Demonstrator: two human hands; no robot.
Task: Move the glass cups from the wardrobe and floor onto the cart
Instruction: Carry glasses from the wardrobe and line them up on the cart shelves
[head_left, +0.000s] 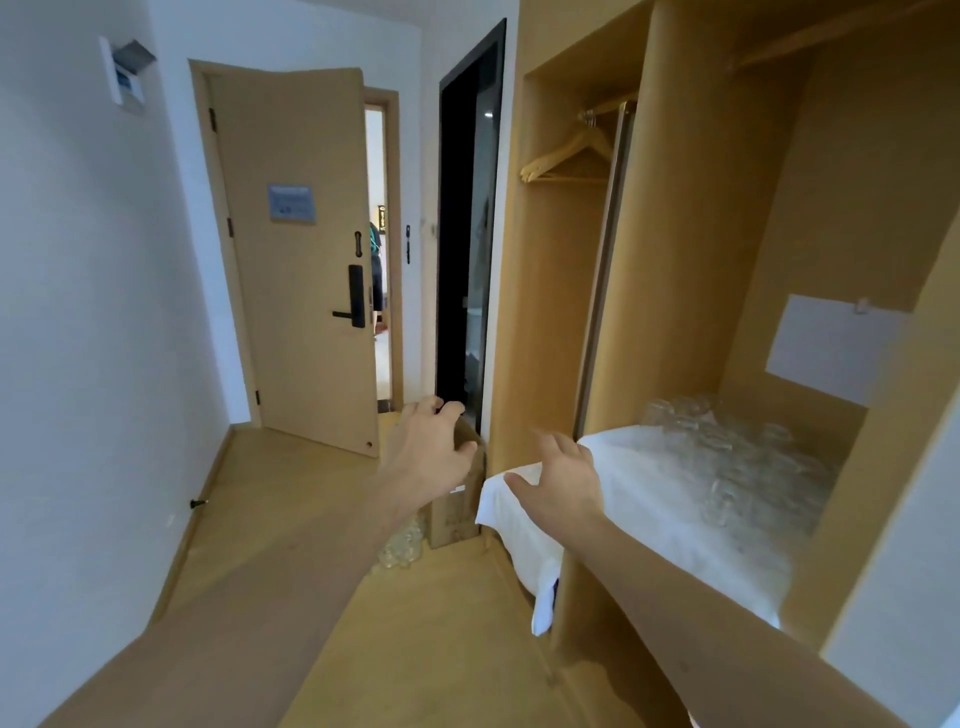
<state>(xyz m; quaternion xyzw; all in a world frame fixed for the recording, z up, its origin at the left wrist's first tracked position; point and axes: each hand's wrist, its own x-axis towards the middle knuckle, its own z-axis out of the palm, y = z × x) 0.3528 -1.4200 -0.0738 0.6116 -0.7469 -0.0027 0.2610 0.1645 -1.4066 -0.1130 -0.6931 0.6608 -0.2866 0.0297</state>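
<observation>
Fingers spread and holding nothing, the left hand (434, 447) and right hand (563, 475) reach out in mid-air, while glass cups (737, 457) crowd the white-clothed wardrobe shelf (623, 499) and more glasses (402, 545) sit on the floor (291, 493) beside a cardboard box (457, 512).

Your room's lit soft and even, no harsh shadows, with brighter daylight through the door (291, 249) gap. Wide lens bends the wardrobe (675, 260) edges, and everything's a bit motion-blurred, especially the glass cups (737, 457).
</observation>
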